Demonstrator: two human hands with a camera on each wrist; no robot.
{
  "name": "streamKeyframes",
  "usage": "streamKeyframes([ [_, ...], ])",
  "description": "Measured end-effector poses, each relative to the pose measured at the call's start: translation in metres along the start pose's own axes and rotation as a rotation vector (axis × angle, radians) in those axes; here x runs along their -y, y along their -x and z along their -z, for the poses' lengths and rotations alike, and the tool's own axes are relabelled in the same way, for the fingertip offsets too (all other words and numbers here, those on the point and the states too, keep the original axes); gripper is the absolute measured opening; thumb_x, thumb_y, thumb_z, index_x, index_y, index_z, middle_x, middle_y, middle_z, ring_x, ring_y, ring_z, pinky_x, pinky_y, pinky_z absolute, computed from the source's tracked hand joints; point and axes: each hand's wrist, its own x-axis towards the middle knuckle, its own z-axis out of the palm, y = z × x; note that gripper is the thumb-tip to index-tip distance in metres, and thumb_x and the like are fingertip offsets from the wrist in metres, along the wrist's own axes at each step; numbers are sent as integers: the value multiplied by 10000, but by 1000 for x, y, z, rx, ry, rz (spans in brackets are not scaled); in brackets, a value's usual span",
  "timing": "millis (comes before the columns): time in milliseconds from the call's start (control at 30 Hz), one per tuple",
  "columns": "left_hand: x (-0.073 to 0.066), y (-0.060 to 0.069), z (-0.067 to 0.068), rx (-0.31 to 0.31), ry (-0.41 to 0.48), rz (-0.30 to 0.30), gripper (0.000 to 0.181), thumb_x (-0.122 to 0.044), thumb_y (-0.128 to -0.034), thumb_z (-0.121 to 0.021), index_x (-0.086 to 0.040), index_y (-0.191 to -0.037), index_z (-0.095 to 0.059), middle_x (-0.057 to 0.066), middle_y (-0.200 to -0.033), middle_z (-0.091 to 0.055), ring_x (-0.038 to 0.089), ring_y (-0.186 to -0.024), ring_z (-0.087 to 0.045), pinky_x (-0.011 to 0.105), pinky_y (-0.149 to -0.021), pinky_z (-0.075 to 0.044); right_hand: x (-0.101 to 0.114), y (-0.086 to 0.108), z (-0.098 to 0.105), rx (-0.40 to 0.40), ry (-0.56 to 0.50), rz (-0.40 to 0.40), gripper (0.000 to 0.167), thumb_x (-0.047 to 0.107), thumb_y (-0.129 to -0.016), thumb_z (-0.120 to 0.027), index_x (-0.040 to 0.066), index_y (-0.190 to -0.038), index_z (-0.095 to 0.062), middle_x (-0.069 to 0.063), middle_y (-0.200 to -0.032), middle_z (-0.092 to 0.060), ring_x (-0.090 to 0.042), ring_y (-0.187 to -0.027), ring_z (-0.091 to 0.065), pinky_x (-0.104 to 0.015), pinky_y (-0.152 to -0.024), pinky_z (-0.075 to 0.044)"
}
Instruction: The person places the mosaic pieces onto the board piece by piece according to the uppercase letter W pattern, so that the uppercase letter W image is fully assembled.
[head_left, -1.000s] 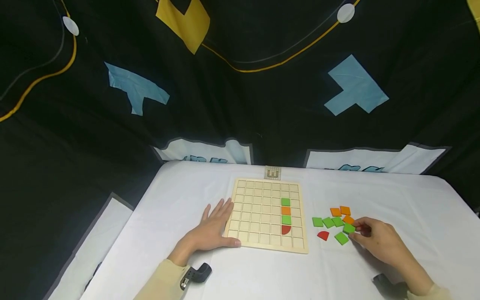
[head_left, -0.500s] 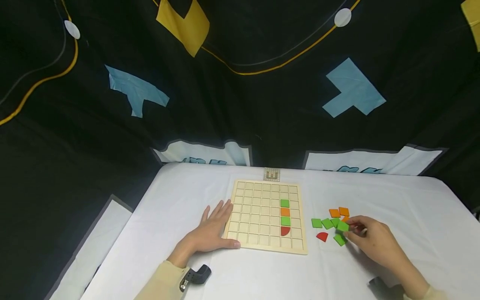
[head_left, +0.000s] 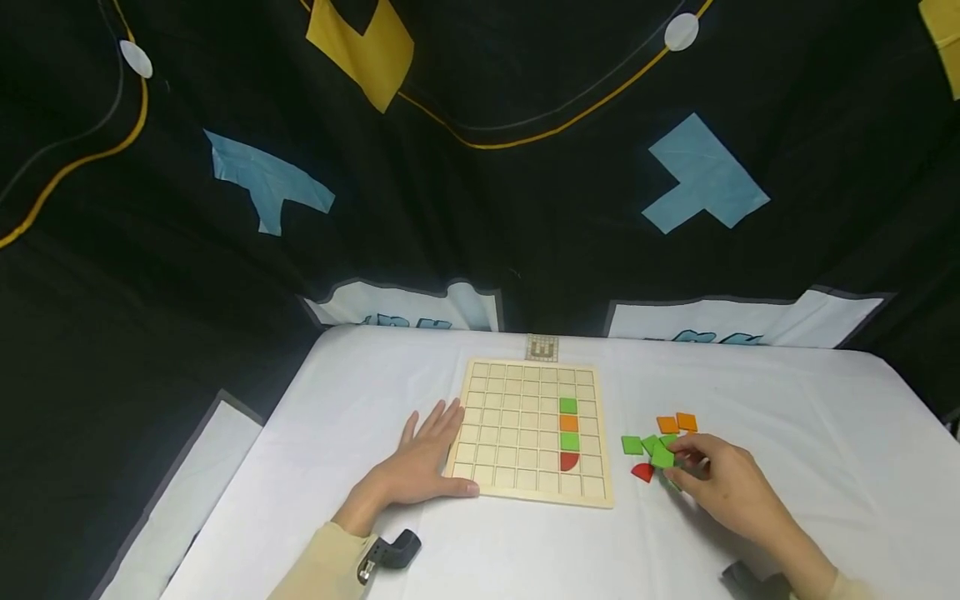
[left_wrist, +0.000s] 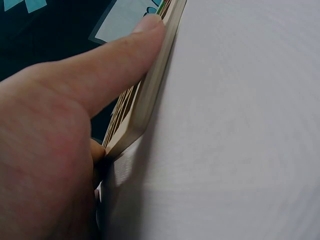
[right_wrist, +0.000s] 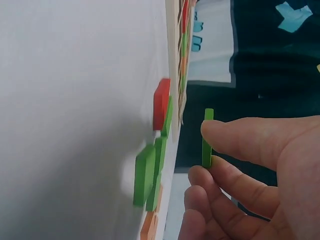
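Between its thumb and fingers my right hand (head_left: 720, 483) pinches a green square tile (right_wrist: 207, 137), held above the loose tiles on the table. My left hand (head_left: 420, 467) lies with spread, straight fingers along the left edge of a wooden grid board (head_left: 510, 433); its thumb touches the near edge, as the left wrist view shows. In one column of the board sit a green tile (head_left: 567, 406), an orange tile (head_left: 568, 423), another green tile (head_left: 569, 442) and a red quarter-round tile (head_left: 569, 461). A second red quarter-round (head_left: 642, 472) lies right of the board.
Several loose green tiles (head_left: 632, 445) and orange tiles (head_left: 686, 422) lie right of the board on the white tablecloth (head_left: 810, 425). A small patterned square (head_left: 542, 347) is at the board's far edge. Behind the table hangs a dark curtain (head_left: 480, 225).
My right hand has lifted the green tile off the loose group and carried it left toward the board. My left hand stays at the board's edge.
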Motion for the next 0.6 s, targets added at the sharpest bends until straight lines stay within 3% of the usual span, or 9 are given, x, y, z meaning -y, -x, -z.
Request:
streamKeyframes([
  [367,0,3,0,-1,3,6,1205,-714,-798,-678,-18,-1607,-116,114,-1687,-44,313,-1545,38,595,-1186,100,20,-4,-12,14,6,47,272,133,-812,-829,70,-1058,-731,-3,-914,-669,-146,-791,-567,-300,-663,-498],
  [600,0,3,1,3,-3,8,1209,-721,-796,-673,-31,-1610,-106,109,-1687,-40,307,-1545,37,581,-1190,102,27,-6,-20,21,-3,70,249,128,-812,-831,80,-1036,-734,49,-847,-662,-122,-761,-556,-289,-667,-491],
])
